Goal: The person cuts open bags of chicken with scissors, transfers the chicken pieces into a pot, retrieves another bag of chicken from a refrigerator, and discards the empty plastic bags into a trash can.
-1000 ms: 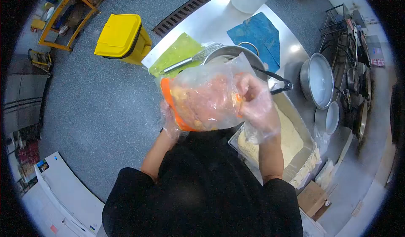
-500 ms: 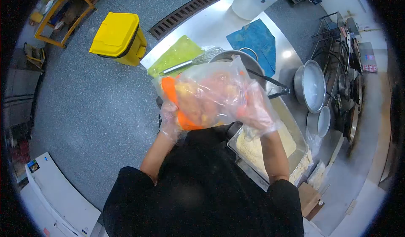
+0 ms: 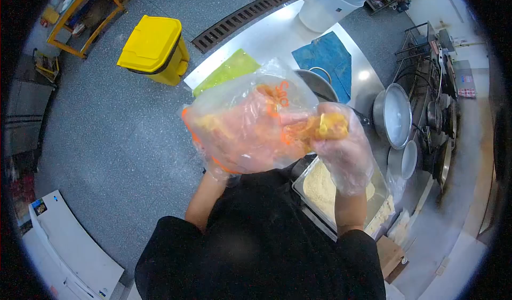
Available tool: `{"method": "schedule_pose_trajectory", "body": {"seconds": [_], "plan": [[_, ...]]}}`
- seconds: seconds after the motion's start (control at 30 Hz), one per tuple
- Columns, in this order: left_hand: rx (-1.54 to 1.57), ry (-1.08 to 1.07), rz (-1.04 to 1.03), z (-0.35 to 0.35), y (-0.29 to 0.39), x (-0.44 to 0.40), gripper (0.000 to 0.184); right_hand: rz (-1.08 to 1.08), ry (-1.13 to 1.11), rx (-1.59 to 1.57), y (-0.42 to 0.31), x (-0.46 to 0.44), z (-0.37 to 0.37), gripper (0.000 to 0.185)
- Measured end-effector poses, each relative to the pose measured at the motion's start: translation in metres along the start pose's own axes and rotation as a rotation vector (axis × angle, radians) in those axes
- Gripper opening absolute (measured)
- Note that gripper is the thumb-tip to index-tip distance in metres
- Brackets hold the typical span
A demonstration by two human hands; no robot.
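A clear plastic bag [image 3: 224,110] with orange print, filled with pink and yellowish pieces that look like raw chicken, is held up in front of me. My left hand [image 3: 217,171], in a clear plastic glove, grips the bag's lower left side; the bag partly hides its fingers. At the bag's right end, my gloved right hand [image 3: 349,158] is closed around a yellow-orange chicken piece [image 3: 332,126]. Its left part meets the bag, and I cannot tell how much lies inside. Below my right hand is a metal tray [image 3: 382,185] of pale flour [image 3: 318,188].
Behind the bag, a pot [image 3: 320,86], a green cloth [image 3: 232,70] and a blue cloth [image 3: 330,60] lie on the steel table [image 3: 277,28]. A plastic jug [image 3: 325,6] stands at its far end. Metal bowls [image 3: 396,116] are at right; a yellow bin [image 3: 154,49] stands on the floor.
The bag has turned and shifted slightly left and down. My right hand has moved right and now holds a chicken piece at the bag's end. The whisk is now hidden from sight.
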State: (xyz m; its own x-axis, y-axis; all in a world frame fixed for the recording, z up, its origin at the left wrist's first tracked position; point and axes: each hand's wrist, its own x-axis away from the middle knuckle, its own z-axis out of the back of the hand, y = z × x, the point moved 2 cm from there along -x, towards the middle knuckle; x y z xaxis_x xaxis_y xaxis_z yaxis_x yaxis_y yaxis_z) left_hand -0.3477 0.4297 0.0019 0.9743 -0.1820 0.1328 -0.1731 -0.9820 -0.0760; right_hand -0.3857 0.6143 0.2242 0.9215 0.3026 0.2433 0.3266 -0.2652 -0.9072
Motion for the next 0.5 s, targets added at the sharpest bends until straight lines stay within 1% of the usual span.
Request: {"method": "schedule_pose_trajectory", "body": {"seconds": [0.03, 0.1, 0.17, 0.2, 0.3, 0.33, 0.43, 0.47, 0.5], "plan": [[-0.004, 0.0, -0.005, 0.001, 0.001, 0.001, 0.071, 0.076, -0.043, 0.014, 0.0, 0.0, -0.001, 0.019], [-0.015, 0.001, -0.019, 0.001, 0.003, 0.004, 0.071, 0.138, -0.036, -0.037, -0.004, 0.001, -0.001, 0.018], [-0.029, 0.007, -0.045, 0.001, 0.007, 0.005, 0.071, 0.103, 0.058, -0.166, -0.011, 0.002, -0.001, 0.02], [-0.039, 0.013, -0.065, 0.002, 0.01, 0.006, 0.071, 0.149, 0.139, -0.265, -0.014, 0.004, 0.007, 0.03], [-0.072, 0.017, -0.147, 0.006, 0.025, 0.004, 0.07, 0.265, 0.151, -0.196, -0.024, 0.009, 0.027, 0.038], [-0.088, 0.018, -0.171, 0.007, 0.03, 0.002, 0.07, 0.264, 0.111, -0.237, -0.026, 0.011, 0.041, 0.038], [-0.11, 0.009, -0.245, 0.011, 0.043, 0.001, 0.07, 0.356, 0.332, -0.037, -0.025, 0.008, 0.07, 0.035], [-0.113, 0.007, -0.255, 0.013, 0.045, 0.001, 0.07, 0.351, 0.389, 0.077, -0.021, 0.003, 0.079, 0.029], [-0.117, 0.005, -0.27, 0.014, 0.047, 0.001, 0.07, 0.339, 0.406, 0.261, -0.006, -0.008, 0.101, 0.026]]}}
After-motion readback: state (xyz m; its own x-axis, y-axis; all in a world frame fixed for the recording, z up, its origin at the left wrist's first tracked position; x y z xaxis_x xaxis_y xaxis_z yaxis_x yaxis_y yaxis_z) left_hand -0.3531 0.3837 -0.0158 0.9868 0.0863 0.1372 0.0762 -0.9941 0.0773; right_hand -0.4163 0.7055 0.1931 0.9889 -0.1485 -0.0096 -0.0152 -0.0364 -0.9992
